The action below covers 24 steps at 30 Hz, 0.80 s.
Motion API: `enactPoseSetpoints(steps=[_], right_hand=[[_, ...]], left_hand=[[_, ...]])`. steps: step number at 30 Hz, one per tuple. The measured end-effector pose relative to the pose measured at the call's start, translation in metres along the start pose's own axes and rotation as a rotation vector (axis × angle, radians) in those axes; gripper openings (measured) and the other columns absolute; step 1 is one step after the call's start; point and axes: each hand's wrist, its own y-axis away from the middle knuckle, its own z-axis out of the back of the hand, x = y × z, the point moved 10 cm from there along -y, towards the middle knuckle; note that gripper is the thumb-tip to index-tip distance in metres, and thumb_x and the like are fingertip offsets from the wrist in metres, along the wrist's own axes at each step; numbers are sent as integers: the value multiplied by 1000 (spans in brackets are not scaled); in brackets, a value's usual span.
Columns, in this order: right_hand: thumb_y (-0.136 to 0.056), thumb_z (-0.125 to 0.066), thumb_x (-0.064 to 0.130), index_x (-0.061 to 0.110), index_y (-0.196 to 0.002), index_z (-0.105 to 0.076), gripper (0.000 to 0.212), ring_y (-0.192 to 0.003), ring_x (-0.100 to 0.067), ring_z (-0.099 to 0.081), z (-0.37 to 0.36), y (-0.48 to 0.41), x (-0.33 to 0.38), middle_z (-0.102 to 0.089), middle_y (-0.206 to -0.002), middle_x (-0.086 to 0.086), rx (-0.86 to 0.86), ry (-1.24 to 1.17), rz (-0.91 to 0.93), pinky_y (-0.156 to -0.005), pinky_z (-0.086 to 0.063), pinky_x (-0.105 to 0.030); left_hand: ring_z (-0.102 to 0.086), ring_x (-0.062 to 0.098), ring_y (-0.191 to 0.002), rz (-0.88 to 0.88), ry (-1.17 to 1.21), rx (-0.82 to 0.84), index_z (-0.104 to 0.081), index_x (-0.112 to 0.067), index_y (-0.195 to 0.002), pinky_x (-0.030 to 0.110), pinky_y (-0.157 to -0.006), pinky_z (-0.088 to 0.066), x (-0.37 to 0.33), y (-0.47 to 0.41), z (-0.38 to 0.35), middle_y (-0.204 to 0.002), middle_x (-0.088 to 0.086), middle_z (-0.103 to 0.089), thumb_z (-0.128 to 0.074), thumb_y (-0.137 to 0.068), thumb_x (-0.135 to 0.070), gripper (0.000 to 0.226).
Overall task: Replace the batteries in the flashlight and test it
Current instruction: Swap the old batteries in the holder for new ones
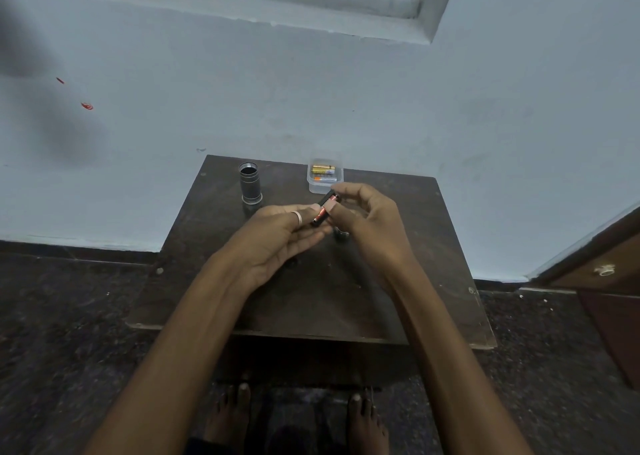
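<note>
The dark metal flashlight body (250, 184) stands upright with its open end up at the back left of the small wooden table (398, 281). My left hand (277, 236) holds a black battery holder (323, 209) with red-and-black batteries in it, above the table's middle. My right hand (367, 215) pinches the holder's upper end with thumb and fingers. A small dark cap (341, 235) lies on the table under my right hand, partly hidden. A clear plastic box (324, 176) behind my hands holds a gold battery and an orange-tipped one.
The table stands against a pale blue wall (311, 91) on a dark speckled floor (69, 316). A brown wooden door or cabinet (609, 281) is at the right. My bare feet (298, 420) show below the table's front edge.
</note>
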Motion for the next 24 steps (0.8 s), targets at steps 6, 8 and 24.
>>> enactPoseSetpoints(steps=[6,8,24], right_hand=[[-83,-75,2,10,-122,-60,42,-90,3,-71,0,4,16,-70,-110,5,-97,157,162,-67,-55,-13],[-82,-77,5,8,-123,-59,45,-94,1,-70,-2,7,25,-69,-110,4,-108,263,258,-77,-57,-13],[-88,-68,24,12,-130,-49,48,-89,-19,-67,-27,25,42,-70,-107,-6,-25,756,482,-78,-58,-38]], left_hand=[[-75,15,-74,-29,156,-86,-76,-5,-76,20,-63,-58,-3,-2,10,-78,8,-77,-61,-90,2,22],[-74,12,-71,-46,178,-111,-72,-2,-84,20,-63,-58,-4,-2,12,-76,7,-77,-62,-89,3,13],[-73,26,-98,-51,75,-104,-69,3,-109,25,-73,-59,0,-5,16,-102,21,-75,-63,-90,-4,22]])
